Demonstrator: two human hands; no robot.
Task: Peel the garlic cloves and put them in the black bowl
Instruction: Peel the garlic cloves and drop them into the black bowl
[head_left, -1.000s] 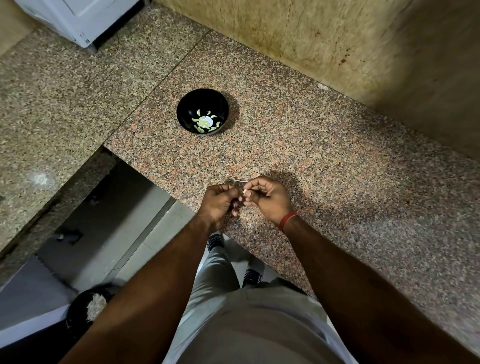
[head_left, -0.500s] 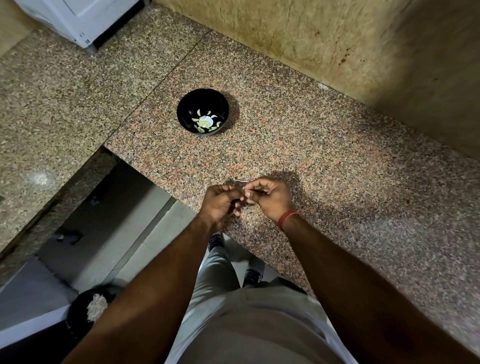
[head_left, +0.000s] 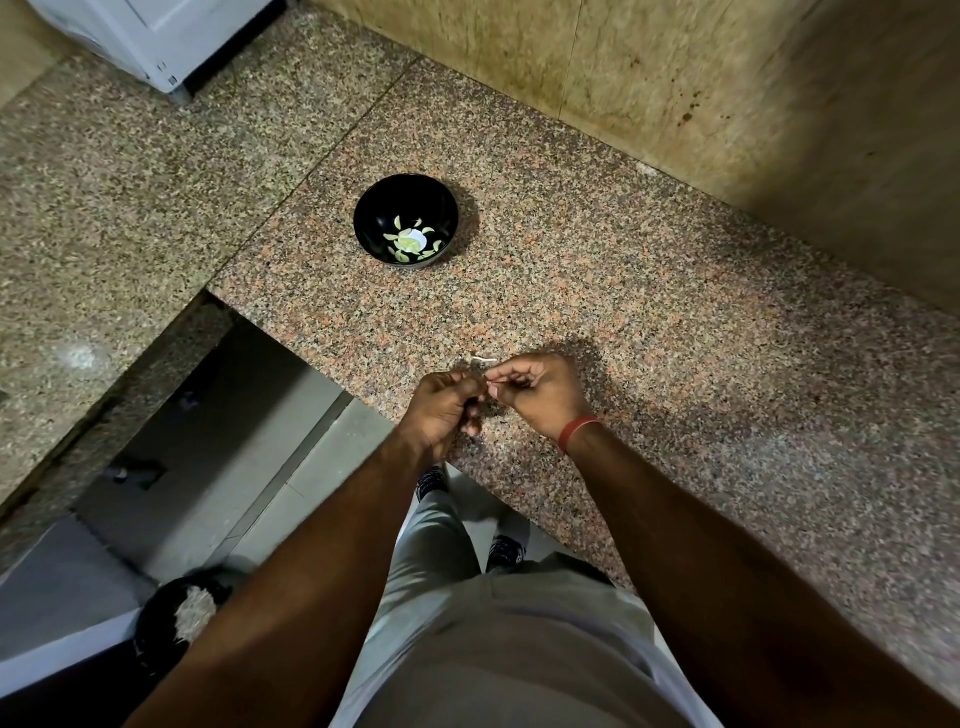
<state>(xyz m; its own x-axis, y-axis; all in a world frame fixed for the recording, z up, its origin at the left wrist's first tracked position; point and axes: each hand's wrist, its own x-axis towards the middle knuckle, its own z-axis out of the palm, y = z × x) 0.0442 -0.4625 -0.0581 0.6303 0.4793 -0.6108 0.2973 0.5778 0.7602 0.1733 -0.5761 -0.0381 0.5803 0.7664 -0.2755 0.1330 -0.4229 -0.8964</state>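
Left hand (head_left: 448, 408) and right hand (head_left: 537, 392) jointly pinch one garlic clove (head_left: 488, 385). Beyond this grip, the black bowl (head_left: 405, 221) on the tabletop (head_left: 649, 332) contains peeled cloves (head_left: 410, 241).

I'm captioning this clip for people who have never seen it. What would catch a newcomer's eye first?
First, the left hand and right hand, fingertips meeting over the near edge of the speckled granite counter, pinching something small and pale, probably a garlic clove. Next, the black bowl farther back on the counter, holding pale peeled cloves. A red band circles the right wrist.
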